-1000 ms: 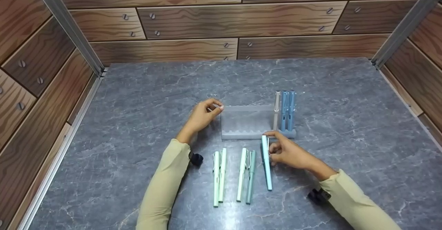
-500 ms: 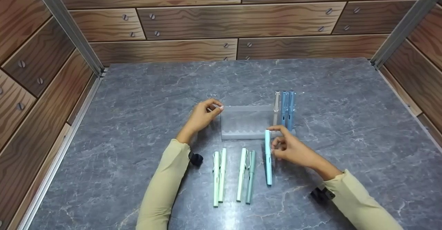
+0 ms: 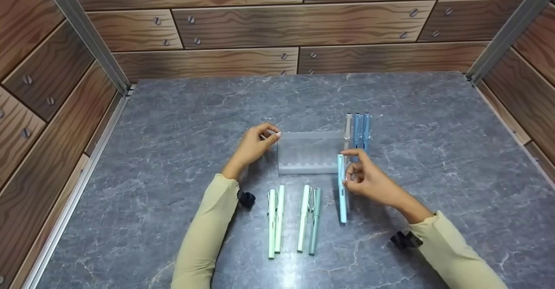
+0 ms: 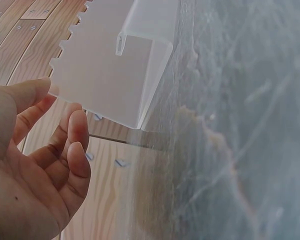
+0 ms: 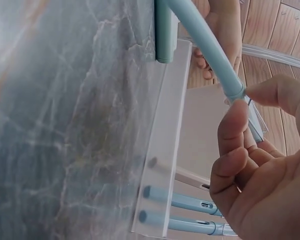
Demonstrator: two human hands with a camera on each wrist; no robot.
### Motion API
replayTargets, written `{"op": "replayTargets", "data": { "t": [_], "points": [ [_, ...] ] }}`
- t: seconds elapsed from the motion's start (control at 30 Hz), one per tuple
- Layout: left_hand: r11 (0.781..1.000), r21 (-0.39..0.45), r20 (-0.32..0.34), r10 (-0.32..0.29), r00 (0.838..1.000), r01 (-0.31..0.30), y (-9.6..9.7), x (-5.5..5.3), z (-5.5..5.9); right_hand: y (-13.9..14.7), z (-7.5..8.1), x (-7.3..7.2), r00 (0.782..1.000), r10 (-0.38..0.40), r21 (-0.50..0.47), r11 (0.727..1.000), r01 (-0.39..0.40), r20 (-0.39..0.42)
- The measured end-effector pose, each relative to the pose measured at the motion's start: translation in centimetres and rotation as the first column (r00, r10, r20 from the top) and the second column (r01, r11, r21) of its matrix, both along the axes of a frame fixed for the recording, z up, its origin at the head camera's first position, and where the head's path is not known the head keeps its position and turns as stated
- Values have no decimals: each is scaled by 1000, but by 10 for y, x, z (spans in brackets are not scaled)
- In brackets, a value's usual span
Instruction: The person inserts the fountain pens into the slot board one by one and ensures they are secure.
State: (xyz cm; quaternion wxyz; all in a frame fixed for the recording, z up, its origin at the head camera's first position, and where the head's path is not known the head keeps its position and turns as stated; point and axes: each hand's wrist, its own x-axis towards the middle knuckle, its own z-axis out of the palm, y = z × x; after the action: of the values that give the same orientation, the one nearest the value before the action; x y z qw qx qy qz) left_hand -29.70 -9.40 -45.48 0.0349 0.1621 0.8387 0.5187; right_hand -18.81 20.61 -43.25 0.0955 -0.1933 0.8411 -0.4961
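A frosted clear pen stand (image 3: 310, 150) with a notched front ledge stands on the table. My left hand (image 3: 258, 143) pinches its upper left corner; the left wrist view shows thumb and finger at the notched edge of the stand (image 4: 105, 70). In my right hand (image 3: 368, 178) I hold a light blue pen (image 3: 342, 193) by its capped upper part, thumb and fingers around it, in front of the ledge. One greyish pen (image 3: 347, 128) and two blue pens (image 3: 362, 130) stand upright at the stand's right end, their lower parts partly hidden by my right hand.
Nearer me on the grey marbled table (image 3: 195, 106) lie two pale green pens (image 3: 275, 224), another pale green pen (image 3: 303, 219) and a darker green pen (image 3: 315, 221). Wood-patterned walls (image 3: 277, 24) rise at the back and sides.
My right hand has moved the light blue pen away from me and slightly right, up to the stand's ledge, turning it closer to upright. My left hand has stayed at the stand's corner.
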Motion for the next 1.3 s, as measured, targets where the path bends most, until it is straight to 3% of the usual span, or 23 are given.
{"op": "replayTargets", "data": {
  "t": [0.37,0.63,0.9,1.3],
  "points": [
    [1000,10,-12,12,1000,-12,1,-1,-2,-5,8,1,987,-147,6,989,148,-59],
    [1000,14,-18,16,1000,-15,0,-1,-1,-8,10,-2,959,-200,88,971,221,-199],
    [1000,-5,-25,17,1000,-17,1,-1,0,-11,9,-4,893,-216,172,937,303,-395],
    [1000,-8,-13,15,1000,-15,0,-1,-1,-14,14,-10,792,-210,168,916,364,-573]
  ]
}}
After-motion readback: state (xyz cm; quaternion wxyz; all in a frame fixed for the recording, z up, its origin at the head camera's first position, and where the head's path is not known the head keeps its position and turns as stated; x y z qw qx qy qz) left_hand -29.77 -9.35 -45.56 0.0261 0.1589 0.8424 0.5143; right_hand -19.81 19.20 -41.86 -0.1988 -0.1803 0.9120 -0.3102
